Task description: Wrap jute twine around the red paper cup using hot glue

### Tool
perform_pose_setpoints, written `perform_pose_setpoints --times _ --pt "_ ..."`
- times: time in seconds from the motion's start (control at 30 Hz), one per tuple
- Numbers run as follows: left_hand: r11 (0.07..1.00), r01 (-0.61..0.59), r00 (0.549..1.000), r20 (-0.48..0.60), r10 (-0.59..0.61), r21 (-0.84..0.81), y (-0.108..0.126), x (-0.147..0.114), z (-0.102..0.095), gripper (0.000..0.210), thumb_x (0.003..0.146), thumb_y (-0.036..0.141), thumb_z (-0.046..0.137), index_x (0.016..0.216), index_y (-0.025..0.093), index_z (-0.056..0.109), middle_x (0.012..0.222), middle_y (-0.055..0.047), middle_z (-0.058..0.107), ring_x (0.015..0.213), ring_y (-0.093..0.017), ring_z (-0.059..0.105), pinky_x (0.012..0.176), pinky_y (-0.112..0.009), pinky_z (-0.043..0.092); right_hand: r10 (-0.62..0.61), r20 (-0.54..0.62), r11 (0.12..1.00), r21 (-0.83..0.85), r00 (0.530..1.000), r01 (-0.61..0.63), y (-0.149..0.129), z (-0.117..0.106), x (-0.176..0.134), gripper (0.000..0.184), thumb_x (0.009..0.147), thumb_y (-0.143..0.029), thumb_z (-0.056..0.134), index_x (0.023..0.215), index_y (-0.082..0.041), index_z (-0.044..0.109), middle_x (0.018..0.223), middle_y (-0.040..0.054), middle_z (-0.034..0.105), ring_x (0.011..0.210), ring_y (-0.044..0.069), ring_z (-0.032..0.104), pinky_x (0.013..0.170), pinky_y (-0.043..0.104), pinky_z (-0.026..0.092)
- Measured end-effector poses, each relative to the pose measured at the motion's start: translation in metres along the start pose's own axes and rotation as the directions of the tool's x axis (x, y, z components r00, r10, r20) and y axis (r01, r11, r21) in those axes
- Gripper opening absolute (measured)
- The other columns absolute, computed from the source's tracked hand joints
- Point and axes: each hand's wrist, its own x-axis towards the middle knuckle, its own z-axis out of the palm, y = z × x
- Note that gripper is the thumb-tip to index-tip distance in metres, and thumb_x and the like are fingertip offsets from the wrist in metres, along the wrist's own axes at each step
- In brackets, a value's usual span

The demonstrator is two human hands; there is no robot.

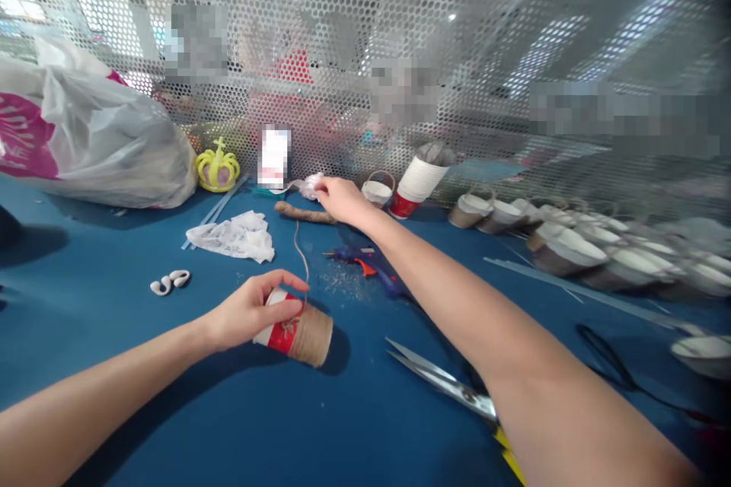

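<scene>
In the head view, my left hand is closed around a red-and-white paper cup lying on its side. The cup's lower part is wound with brown twine. From it a loose strand runs up to a bundle of twine. Farther off, my right hand pinches a small bunch of white ribbon, and a strip of it trails left. Below my right forearm lie a blue glue gun with an orange trigger and large scissors.
Twine-wrapped baskets crowd the right side. Stacked paper cups lean by a small basket. At left are a plastic bag, a yellow crown-shaped item and crumpled white cloth. A lit phone stands against the perforated screen.
</scene>
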Motion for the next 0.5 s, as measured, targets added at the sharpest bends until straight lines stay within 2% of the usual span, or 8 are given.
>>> perform_pose_setpoints --times 0.1,0.17,0.23,0.27,0.33,0.5 --pt "1.0 -0.005 1.0 0.002 0.005 0.01 0.0 0.0 0.0 0.037 0.074 0.043 0.064 0.099 0.017 0.055 0.071 0.002 0.058 0.059 -0.01 0.053 0.054 -0.019 0.041 0.029 0.07 0.999 0.03 0.997 -0.032 0.007 -0.001 -0.028 0.024 0.088 -0.031 0.051 0.105 -0.015 0.058 0.106 0.0065 0.061 0.092 0.018 0.06 0.079 0.039 0.049" --pt "0.999 -0.037 0.999 -0.003 0.037 0.039 0.0 -0.001 -0.001 0.036 0.075 0.042 0.063 0.1 0.017 0.056 0.074 0.0 0.059 0.061 -0.011 0.054 0.055 -0.021 0.042 0.076 0.122 0.996 0.041 0.99 -0.082 0.017 -0.001 -0.051 0.02 0.088 -0.031 0.051 0.094 -0.015 0.062 0.096 0.0055 0.064 0.087 0.017 0.061 0.079 0.037 0.049" --pt "0.993 -0.078 0.997 -0.013 0.08 0.083 0.001 -0.001 -0.002 0.036 0.077 0.042 0.061 0.102 0.017 0.057 0.077 -0.001 0.061 0.063 -0.012 0.055 0.057 -0.022 0.044 0.136 0.17 0.988 0.049 0.976 -0.146 0.029 0.003 -0.075 0.019 0.086 -0.031 0.054 0.088 -0.015 0.064 0.094 0.0066 0.064 0.086 0.018 0.061 0.079 0.036 0.049" --pt "0.99 -0.096 0.995 -0.019 0.098 0.108 0.001 -0.001 -0.003 0.036 0.078 0.042 0.06 0.103 0.016 0.057 0.077 -0.002 0.061 0.064 -0.012 0.055 0.058 -0.023 0.044 0.161 0.19 0.983 0.057 0.968 -0.175 0.035 0.006 -0.086 0.017 0.086 -0.031 0.054 0.09 -0.017 0.064 0.098 0.0071 0.063 0.089 0.018 0.06 0.08 0.035 0.048" --pt "0.98 -0.124 0.991 -0.031 0.13 0.157 0.0 -0.001 -0.004 0.037 0.079 0.041 0.058 0.106 0.016 0.057 0.077 -0.002 0.062 0.064 -0.013 0.055 0.059 -0.023 0.045 0.197 0.234 0.971 0.088 0.952 -0.223 0.044 0.015 -0.106 0.024 0.088 -0.031 0.051 0.107 -0.018 0.058 0.111 0.0075 0.059 0.093 0.018 0.059 0.08 0.037 0.05" --pt "0.937 -0.202 0.977 -0.013 0.214 0.286 -0.005 -0.001 -0.002 0.034 0.081 0.035 0.056 0.111 0.018 0.058 0.093 -0.004 0.065 0.078 -0.016 0.058 0.07 -0.025 0.046 0.271 0.219 0.921 0.226 0.937 -0.319 0.051 0.032 -0.13 0.023 0.09 -0.03 0.049 0.109 -0.023 0.058 0.12 0.0081 0.055 0.098 0.017 0.056 0.083 0.035 0.048"
